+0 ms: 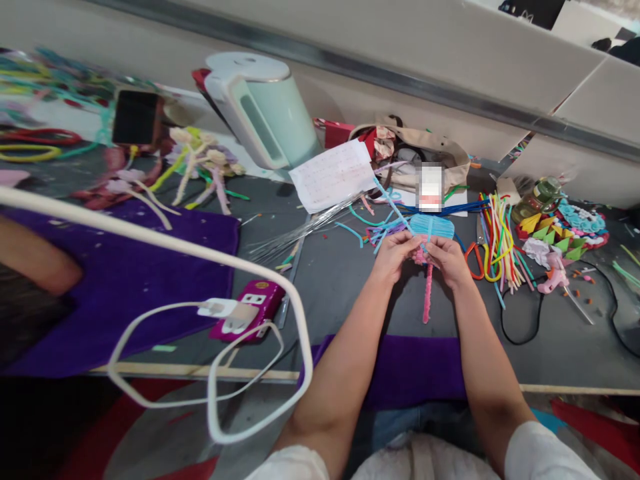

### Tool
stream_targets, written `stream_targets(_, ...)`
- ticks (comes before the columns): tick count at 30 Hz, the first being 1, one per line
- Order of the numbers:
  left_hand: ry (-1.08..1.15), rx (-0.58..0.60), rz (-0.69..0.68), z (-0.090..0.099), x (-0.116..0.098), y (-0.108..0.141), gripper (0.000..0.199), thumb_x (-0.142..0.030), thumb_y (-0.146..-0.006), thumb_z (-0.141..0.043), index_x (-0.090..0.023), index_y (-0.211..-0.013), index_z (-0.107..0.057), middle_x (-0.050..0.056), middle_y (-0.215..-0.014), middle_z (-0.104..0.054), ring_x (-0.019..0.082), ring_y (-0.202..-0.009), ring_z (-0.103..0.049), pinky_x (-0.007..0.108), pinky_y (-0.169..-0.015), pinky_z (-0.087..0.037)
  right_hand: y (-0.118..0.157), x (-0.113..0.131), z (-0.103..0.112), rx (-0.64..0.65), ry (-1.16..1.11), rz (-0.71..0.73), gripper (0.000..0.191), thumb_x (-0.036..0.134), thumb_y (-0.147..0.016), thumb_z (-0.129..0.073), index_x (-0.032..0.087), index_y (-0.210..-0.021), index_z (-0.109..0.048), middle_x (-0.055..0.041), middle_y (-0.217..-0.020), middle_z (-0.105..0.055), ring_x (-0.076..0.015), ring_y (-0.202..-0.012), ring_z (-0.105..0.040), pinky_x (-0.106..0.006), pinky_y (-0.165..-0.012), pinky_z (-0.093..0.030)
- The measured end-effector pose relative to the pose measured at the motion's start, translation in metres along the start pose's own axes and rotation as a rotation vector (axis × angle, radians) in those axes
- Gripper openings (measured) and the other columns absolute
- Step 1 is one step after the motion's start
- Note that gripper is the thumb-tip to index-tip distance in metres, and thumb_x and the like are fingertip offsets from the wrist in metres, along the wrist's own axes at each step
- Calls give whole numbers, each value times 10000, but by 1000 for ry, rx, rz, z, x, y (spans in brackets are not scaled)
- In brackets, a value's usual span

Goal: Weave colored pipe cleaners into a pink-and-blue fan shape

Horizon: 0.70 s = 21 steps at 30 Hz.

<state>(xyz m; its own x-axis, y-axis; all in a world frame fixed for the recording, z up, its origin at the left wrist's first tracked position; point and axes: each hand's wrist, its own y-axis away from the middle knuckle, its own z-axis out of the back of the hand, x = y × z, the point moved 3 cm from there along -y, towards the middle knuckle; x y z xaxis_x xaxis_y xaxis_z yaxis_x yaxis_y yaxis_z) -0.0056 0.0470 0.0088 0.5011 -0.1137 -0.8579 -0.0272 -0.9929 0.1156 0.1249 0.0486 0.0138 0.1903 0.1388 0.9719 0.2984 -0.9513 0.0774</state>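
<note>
My left hand (pixel 395 255) and my right hand (pixel 450 260) meet over the grey table (pixel 340 280). Together they pinch a pink pipe cleaner (pixel 427 300) that hangs down toward me. Just above my fingers sits a light blue wrapped bundle of pipe cleaners (pixel 432 226), and a blue strand runs up and left from it. Both hands have their fingers closed on this piece.
A pile of coloured pipe cleaners (pixel 500 243) lies right of my hands, with folded paper shapes (pixel 555 237) beyond. A kettle (pixel 263 110), a paper note (pixel 333 175), a tan bag (pixel 425 150), a purple cloth (pixel 115 273), a pink power strip (pixel 250 308) with white cable, and another person's arm (pixel 35 257) are left.
</note>
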Motion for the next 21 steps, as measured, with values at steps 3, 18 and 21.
stream_targets(3,-16,49,-39,-1,-4,1,369,-394,-543,-867,-144,-568,-598,-19,-498,-539,77,-434,-474,221,-453,-403,0,-1,-4,76,-107,-86,346,446,-630,-818,166,-689,-623,0,-635,-610,-96,-579,-537,-235,-586,-432)
stream_targets(18,-188,-5,-217,-8,-12,6,336,-451,-651,-803,-160,-606,-641,-31,-510,-526,87,-439,-464,231,-450,-385,4,7,-4,58,51,48,350,482,-704,-763,172,-788,-624,16,-686,-582,-87,-612,-535,-223,-585,-424)
stream_targets(21,-180,-27,-205,-7,-10,5,342,-446,-627,-815,-157,-603,-633,-33,-521,-525,77,-450,-453,218,-456,-382,3,6,-3,20,99,88,343,497,-723,-732,181,-751,-602,28,-655,-552,-86,-584,-499,-234,-581,-411)
